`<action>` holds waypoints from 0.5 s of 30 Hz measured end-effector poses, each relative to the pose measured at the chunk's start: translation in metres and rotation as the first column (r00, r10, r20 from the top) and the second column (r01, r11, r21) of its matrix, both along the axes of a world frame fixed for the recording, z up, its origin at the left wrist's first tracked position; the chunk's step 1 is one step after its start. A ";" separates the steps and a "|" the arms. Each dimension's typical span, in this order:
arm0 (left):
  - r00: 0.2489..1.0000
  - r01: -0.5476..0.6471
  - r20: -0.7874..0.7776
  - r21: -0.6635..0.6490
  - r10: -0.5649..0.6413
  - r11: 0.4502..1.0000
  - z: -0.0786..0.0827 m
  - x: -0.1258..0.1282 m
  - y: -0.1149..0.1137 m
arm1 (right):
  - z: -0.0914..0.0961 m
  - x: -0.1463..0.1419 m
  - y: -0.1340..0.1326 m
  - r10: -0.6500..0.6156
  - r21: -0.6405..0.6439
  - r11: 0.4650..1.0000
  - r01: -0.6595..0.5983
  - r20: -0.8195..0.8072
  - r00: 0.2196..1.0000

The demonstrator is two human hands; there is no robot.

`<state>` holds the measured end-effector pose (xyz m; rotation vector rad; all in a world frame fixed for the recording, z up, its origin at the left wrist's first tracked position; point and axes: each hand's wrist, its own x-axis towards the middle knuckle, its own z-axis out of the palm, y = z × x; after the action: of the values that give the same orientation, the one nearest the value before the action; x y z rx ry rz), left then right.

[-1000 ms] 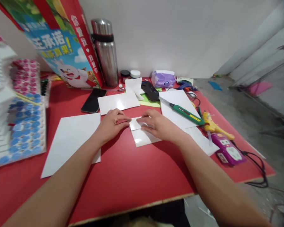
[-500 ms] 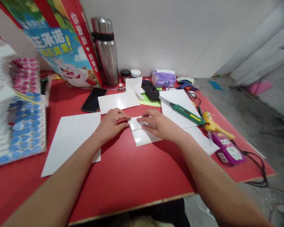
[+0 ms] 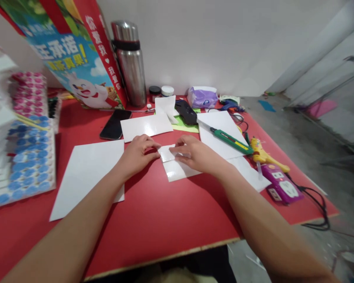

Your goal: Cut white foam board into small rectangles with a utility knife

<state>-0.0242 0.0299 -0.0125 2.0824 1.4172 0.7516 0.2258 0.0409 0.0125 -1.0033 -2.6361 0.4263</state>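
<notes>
A small white glossy card (image 3: 166,153) lies folded on the red table (image 3: 165,220), on top of a larger white sheet (image 3: 177,171). My left hand (image 3: 137,154) rests at the card's left edge, fingers curled and pinching it. My right hand (image 3: 196,154) lies over the card's right side, fingers pressed down on it. Both forearms reach in from the bottom of the view.
White sheets lie at the left (image 3: 85,173), behind (image 3: 146,126) and at the right (image 3: 221,131). A green utility knife (image 3: 231,140), yellow glue gun (image 3: 261,154), purple power strip (image 3: 280,184), black phone (image 3: 115,124), steel flask (image 3: 130,63), printed box (image 3: 73,55) and dotted white stacks (image 3: 17,137) surround them.
The hands have hardly moved; they keep pinching and pressing the small card. The camera has shifted slightly, so everything sits a little further left.
</notes>
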 end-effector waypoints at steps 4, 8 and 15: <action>0.998 0.007 0.056 0.015 -0.008 1.000 0.000 -0.002 0.000 | 0.000 -0.001 0.002 -0.015 -0.024 1.000 0.015 0.006 1.000; 0.978 -0.103 0.192 0.083 0.085 0.991 0.003 -0.003 -0.003 | 0.003 -0.003 0.003 -0.039 -0.054 0.998 0.041 0.033 0.999; 0.974 0.032 0.215 0.173 -0.069 0.984 0.013 0.010 -0.015 | 0.005 -0.005 0.004 -0.064 -0.111 0.992 0.067 0.031 0.997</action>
<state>-0.0142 0.0152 0.0002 2.0747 1.2114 1.0783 0.2210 0.0448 0.0179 -1.1344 -2.6198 0.5547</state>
